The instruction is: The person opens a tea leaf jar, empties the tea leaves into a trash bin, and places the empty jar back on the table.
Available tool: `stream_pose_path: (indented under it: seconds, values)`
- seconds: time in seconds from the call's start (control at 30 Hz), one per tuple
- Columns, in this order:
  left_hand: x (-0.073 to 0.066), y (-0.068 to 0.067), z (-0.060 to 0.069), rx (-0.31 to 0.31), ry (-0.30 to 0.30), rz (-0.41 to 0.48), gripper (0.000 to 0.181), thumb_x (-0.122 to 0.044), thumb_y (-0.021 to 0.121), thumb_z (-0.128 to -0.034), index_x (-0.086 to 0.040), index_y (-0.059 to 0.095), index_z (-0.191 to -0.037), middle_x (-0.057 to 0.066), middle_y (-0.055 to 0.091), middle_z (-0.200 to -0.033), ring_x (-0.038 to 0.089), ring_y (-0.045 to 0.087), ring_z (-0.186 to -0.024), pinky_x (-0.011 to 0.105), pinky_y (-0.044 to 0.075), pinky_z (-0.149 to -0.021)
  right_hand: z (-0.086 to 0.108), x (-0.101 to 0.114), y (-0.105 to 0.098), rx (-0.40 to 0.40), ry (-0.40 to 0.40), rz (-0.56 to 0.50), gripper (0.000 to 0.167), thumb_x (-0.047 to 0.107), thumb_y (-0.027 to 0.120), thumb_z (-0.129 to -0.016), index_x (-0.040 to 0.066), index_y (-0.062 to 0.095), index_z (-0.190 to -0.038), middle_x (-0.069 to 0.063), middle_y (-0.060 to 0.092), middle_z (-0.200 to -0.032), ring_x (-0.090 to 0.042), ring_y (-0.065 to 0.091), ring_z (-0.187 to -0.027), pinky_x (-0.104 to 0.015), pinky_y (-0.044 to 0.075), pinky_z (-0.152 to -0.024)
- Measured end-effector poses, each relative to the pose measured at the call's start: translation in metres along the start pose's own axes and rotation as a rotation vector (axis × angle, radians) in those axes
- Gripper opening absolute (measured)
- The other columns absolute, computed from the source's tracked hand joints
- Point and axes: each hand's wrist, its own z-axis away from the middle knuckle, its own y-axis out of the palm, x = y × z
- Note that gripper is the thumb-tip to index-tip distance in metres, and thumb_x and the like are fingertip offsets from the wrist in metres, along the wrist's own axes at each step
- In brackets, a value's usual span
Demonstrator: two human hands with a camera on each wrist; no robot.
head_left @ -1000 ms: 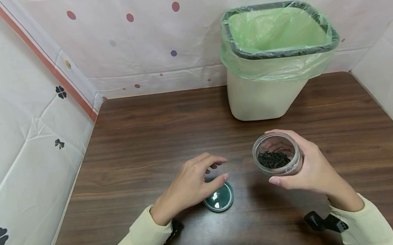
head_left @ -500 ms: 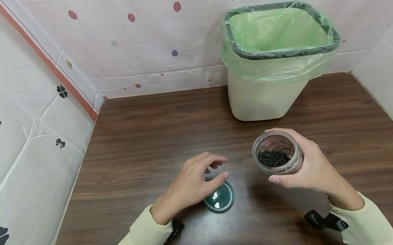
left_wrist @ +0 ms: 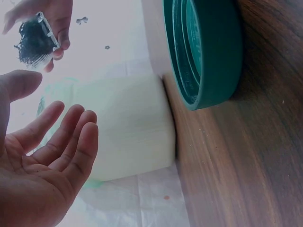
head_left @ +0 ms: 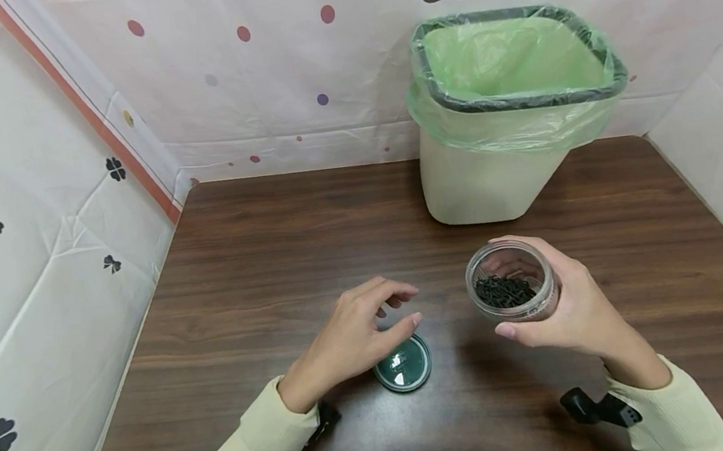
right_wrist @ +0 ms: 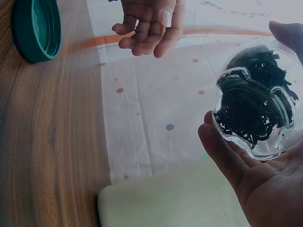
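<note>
Here, a person's right hand (head_left: 564, 305) curls its fingers around a clear jar (head_left: 546, 299) above a smooth, dark wood-grain surface (head_left: 295, 242), in front of a cream bin (head_left: 495, 177). From the head, the round mouth shows thin, dark, twisted shreds (head_left: 504, 290); the right wrist view adds the jar's base, lobed and glossy. The left hand (head_left: 355, 337) holds nothing, fingers loosely bent, thumb wide apart. Its wrist view reveals a gap between that hand and the green lid (head_left: 404, 366), lying ridged hollow upward. A crinkly, translucent green liner (head_left: 517, 56) covers the bin's rim.
</note>
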Motion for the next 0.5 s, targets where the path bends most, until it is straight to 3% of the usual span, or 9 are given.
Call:
stream_pose_path:
  seconds: [0.5]
  values:
    - [-0.0012, 0.0006, -0.0019, -0.018, 0.029, -0.004, 0.026, -0.023, 0.071, -0.095, -0.013, 0.07, -0.119, -0.005, 0.067, -0.107, 0.015, 0.064, -0.094, 0.027, 0.055, -0.076, -0.0025, 0.002, -0.0011, -0.005, -0.016, -0.062, 0.1, -0.018, 0.089, -0.047, -0.007, 0.052, -0.138, -0.025, 0.064, -0.113, -0.024, 0.063, -0.103, -0.024, 0.05, -0.091]
